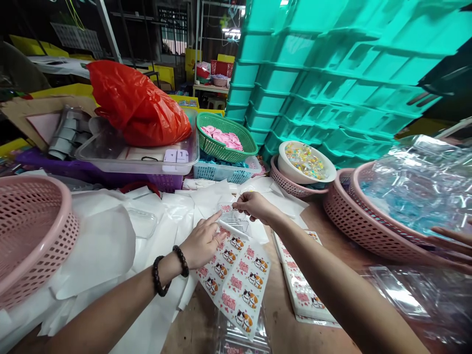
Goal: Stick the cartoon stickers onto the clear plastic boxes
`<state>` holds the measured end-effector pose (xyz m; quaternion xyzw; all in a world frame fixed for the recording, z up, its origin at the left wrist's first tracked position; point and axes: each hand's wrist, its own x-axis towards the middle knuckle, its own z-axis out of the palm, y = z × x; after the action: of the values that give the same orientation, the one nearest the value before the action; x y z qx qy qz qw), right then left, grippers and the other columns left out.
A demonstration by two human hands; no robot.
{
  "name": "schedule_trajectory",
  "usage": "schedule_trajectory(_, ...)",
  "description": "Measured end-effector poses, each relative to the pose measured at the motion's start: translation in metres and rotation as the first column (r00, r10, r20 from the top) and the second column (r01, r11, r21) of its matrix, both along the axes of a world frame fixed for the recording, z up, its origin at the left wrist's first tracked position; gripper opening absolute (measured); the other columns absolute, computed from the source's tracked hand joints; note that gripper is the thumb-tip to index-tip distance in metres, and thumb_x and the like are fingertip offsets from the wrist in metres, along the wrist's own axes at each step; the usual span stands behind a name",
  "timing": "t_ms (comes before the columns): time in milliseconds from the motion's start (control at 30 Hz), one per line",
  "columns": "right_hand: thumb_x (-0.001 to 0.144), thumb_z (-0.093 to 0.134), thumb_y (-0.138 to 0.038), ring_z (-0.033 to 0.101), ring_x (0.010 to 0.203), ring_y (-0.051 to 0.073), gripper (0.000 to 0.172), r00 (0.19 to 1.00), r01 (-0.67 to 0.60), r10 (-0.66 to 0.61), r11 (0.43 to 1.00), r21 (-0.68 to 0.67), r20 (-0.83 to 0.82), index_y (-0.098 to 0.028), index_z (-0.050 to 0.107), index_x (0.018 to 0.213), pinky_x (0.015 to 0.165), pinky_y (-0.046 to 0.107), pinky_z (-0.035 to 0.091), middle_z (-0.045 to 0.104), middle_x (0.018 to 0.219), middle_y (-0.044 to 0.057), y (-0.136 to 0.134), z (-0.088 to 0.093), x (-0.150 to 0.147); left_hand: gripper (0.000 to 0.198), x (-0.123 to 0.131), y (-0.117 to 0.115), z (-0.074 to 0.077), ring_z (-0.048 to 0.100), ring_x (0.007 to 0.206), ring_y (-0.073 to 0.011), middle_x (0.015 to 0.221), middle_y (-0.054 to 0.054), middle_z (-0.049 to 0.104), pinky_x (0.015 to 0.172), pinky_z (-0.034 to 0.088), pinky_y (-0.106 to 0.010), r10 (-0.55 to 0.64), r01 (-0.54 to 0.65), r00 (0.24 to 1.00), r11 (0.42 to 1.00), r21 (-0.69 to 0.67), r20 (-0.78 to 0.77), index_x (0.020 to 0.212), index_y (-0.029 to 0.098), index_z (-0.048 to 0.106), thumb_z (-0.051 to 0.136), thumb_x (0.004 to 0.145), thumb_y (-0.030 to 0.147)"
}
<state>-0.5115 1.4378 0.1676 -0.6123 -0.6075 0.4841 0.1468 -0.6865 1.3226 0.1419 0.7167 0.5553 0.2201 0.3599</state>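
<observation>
A sheet of cat stickers (236, 280) with pink lettering hangs from my left hand (204, 241), its fingers closed on the upper left edge. The index finger of that hand reaches forward to a small sticker with pink print (225, 208). At this sticker's right edge my right hand (254, 204) is closed in a pinch. Just below the sticker lies a clear plastic box (238, 224), partly covered by the sheet. To the right, under my right forearm, rests a stack of sticker sheets (295, 280). More clear boxes (243, 339) lie at the front edge.
White backing papers (99, 241) cover the left of the table beside a pink basket (66, 211). Behind stand a red bag (140, 108), a green basket (236, 152) and a white bowl (328, 169). Stacked teal crates (287, 83) rise beyond. Another person's hand (453, 241) is at right.
</observation>
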Motion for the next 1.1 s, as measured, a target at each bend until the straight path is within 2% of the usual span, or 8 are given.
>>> schedule_trajectory(367, 0.085, 0.069, -0.022, 0.045, 0.043, 0.008, 0.023, 0.972, -0.092, 0.062, 0.988, 0.123, 0.227, -0.018, 0.052, 0.071, 0.041, 0.023, 0.038, 0.058, 0.064, -0.002, -0.002, 0.001, -0.004, 0.031, 0.001, 0.019, 0.004, 0.048, 0.129, -0.0293, 0.163, 0.000, 0.033, 0.110, 0.041, -0.045, -0.107, 0.097, 0.984, 0.992, -0.076, -0.139, 0.070, 0.021, 0.050, 0.044, 0.096, 0.037)
schedule_trajectory(500, 0.078, 0.079, -0.025, 0.066, 0.078, 0.021, 0.030, 0.935, -0.124, 0.033, 0.963, 0.238, 0.353, -0.017, 0.058, 0.098, 0.064, 0.028, 0.048, 0.070, 0.093, 0.010, -0.003, 0.001, -0.005, 0.031, 0.001, 0.022, 0.002, 0.050, 0.124, -0.0316, 0.162, -0.002, 0.035, 0.110, 0.040, -0.048, -0.120, 0.110, 0.974, 0.992, -0.060, -0.193, 0.077, 0.020, 0.061, 0.043, 0.094, 0.038)
schedule_trajectory(600, 0.079, 0.079, -0.036, 0.064, 0.103, 0.031, 0.050, 0.865, -0.163, 0.002, 0.947, 0.277, 0.502, -0.015, 0.055, 0.117, 0.080, 0.035, 0.048, 0.068, 0.115, 0.019, -0.001, 0.002, 0.004, 0.034, -0.002, 0.023, 0.004, 0.049, 0.126, -0.0322, 0.163, -0.003, 0.033, 0.113, 0.038, -0.049, -0.122, 0.107, 0.977, 0.990, -0.094, -0.175, 0.090, 0.018, 0.068, 0.042, 0.094, 0.039)
schedule_trajectory(667, 0.084, 0.072, -0.041, 0.064, 0.102, 0.031, 0.042, 0.837, -0.150, -0.037, 0.944, 0.294, 0.546, -0.014, 0.058, 0.113, 0.081, 0.037, 0.047, 0.069, 0.112, 0.018, -0.005, 0.005, 0.017, 0.036, -0.005, 0.019, 0.009, 0.045, 0.133, -0.0314, 0.162, -0.002, 0.035, 0.116, 0.035, -0.048, -0.094, 0.085, 0.990, 0.992, -0.094, -0.104, 0.108, 0.019, 0.070, 0.043, 0.094, 0.038)
schedule_trajectory(800, 0.088, 0.062, -0.051, 0.063, 0.091, 0.022, 0.036, 0.999, -0.045, 0.042, 0.934, 0.353, 0.015, -0.017, 0.063, 0.101, 0.075, 0.032, 0.050, 0.068, 0.102, 0.010, -0.057, 0.019, 0.046, 0.048, -0.014, -0.009, 0.033, 0.040, 0.142, -0.0285, 0.155, -0.007, 0.047, 0.120, 0.032, -0.045, -0.053, 0.050, 0.986, 0.998, 0.025, 0.161, 0.137, 0.022, 0.059, 0.051, 0.093, 0.039)
schedule_trajectory(867, 0.069, 0.080, -0.054, 0.064, 0.093, 0.021, 0.053, 0.926, -0.161, 0.223, 0.963, 0.216, -0.305, -0.021, 0.063, 0.107, 0.075, 0.030, 0.053, 0.067, 0.109, 0.007, -0.100, 0.026, 0.054, 0.048, -0.017, -0.034, 0.048, 0.053, 0.132, -0.0282, 0.146, -0.009, 0.057, 0.113, 0.042, -0.043, -0.043, 0.042, 0.960, 0.999, 0.007, 0.278, 0.138, 0.022, 0.059, 0.053, 0.094, 0.043)
schedule_trajectory(933, 0.060, 0.088, -0.049, 0.065, 0.089, 0.019, 0.055, 0.837, -0.227, 0.218, 0.973, 0.043, -0.501, -0.021, 0.063, 0.101, 0.074, 0.030, 0.055, 0.068, 0.103, 0.004, -0.143, 0.029, 0.057, 0.045, -0.018, -0.062, 0.059, 0.067, 0.111, -0.0260, 0.129, -0.009, 0.069, 0.096, 0.054, -0.038, -0.009, 0.023, 0.939, 0.999, -0.038, 0.345, 0.131, 0.022, 0.063, 0.051, 0.096, 0.048)
schedule_trajectory(1100, 0.066, 0.087, -0.039, 0.061, 0.068, 0.012, 0.047, 0.787, 0.046, 0.000, 0.997, 0.060, -0.617, -0.023, 0.060, 0.101, 0.061, 0.023, 0.053, 0.063, 0.079, -0.002, -0.215, 0.028, 0.062, 0.043, -0.022, -0.126, 0.067, 0.071, 0.081, -0.0208, 0.084, -0.005, 0.076, 0.072, 0.056, -0.028, 0.099, -0.058, 0.932, 0.991, -0.124, 0.350, 0.096, 0.017, 0.071, 0.047, 0.098, 0.053)
